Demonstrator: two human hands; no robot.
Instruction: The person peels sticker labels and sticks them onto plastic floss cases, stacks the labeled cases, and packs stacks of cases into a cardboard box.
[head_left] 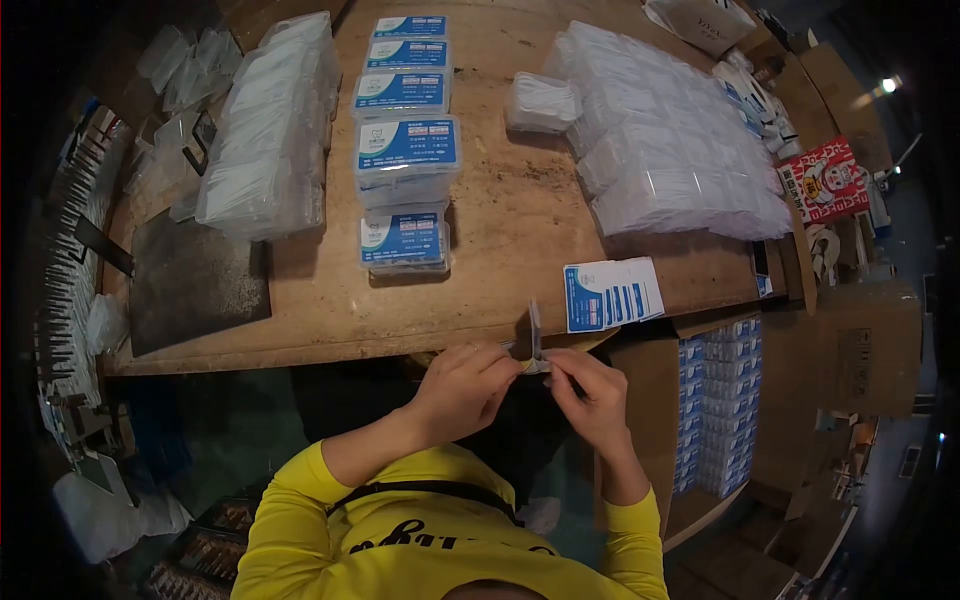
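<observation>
Surface: moderately lit
Clear boxes: pale glints, soft shadows alongside
Lamp: small glare, upper right
Floor: dim
Edges: blackened, strongly bowed

One head-worn camera looks down from close above the yellow shirt and forward across the table.

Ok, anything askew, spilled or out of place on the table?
Nothing looks spilled. The clear containers at far left lie jumbled, unlike the row of labelled boxes. One filled container sits apart from the right-hand stack; the cards beyond the right hand are fanned unevenly.
</observation>
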